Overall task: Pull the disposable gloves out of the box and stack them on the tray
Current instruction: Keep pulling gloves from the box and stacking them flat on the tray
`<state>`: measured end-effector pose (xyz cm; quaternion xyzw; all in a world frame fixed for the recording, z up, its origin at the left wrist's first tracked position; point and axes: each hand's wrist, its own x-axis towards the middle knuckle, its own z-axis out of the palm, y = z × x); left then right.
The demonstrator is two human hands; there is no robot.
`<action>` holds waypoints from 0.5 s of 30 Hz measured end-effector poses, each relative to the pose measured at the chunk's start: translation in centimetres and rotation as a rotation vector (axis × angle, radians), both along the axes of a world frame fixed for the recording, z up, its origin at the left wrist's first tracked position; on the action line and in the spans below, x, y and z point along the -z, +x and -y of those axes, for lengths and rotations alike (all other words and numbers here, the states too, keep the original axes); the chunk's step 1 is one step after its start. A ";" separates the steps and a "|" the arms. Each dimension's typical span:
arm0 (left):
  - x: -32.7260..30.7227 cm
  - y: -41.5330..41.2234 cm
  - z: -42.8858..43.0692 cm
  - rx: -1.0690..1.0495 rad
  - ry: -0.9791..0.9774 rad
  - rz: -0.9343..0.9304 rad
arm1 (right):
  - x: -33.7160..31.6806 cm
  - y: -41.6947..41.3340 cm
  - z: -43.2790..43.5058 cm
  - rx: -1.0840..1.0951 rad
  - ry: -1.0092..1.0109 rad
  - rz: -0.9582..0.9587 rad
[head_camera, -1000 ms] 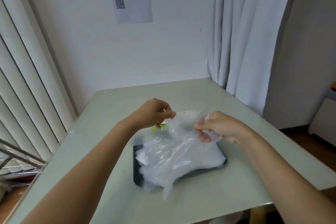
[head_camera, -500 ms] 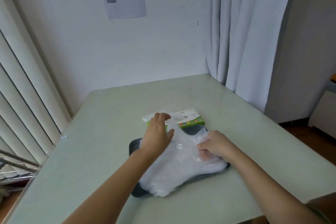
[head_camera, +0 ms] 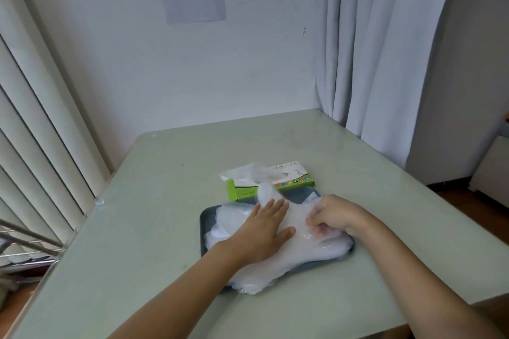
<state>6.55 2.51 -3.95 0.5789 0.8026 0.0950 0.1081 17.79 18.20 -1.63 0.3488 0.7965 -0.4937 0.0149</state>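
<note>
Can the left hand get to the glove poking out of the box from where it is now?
Probably yes: the left hand lies flat on the glove pile, holding nothing, and the protruding glove sits just beyond it, only loose film between.

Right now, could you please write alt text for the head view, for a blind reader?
On a dark tray, the left hand presses flat on a pile of clear disposable gloves while the right hand pinches the plastic. A green glove box sits just behind, on a pale table.
</note>
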 end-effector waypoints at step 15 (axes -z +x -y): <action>1.5 -0.5 0.3 -0.076 -0.041 0.128 | -0.7 -0.1 5.6 -0.064 0.579 -0.321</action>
